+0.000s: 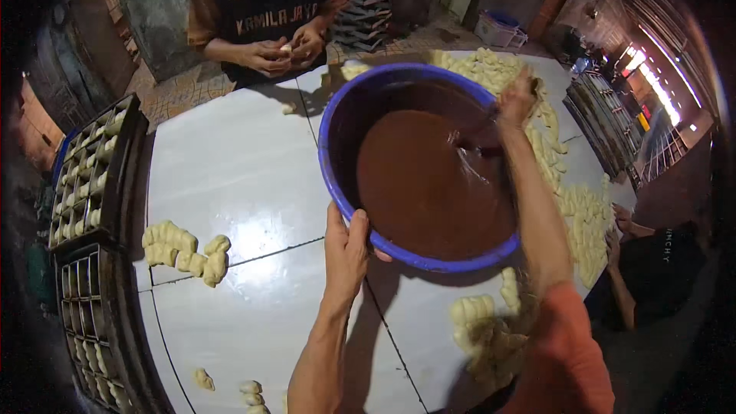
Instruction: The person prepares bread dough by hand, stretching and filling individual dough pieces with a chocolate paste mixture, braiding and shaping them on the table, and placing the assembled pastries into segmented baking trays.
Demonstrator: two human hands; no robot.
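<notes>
A large blue basin (420, 262) is held tilted above the white tabletop, with smooth brown liquid (418, 176) inside. My left hand (349, 249) grips its near left rim, the thumb up along the outside and fingertips showing underneath. At the far right rim my right hand (515, 100) is closed on the basin's edge, its forearm crossing the right side. Shiny streaks and a dark patch break the liquid's surface below that hand; what makes them is hard to tell. Pale dough pieces (475, 318) lie on the table close under the basin.
Rows of dough pieces (586, 222) cover the table's right edge. More dough (184, 249) lies at left. Sectioned metal trays (88, 176) holding dough stand at the left edge. Across the table, a person's hands (284, 54) hold a small piece; another person's hand (625, 226) touches dough at right.
</notes>
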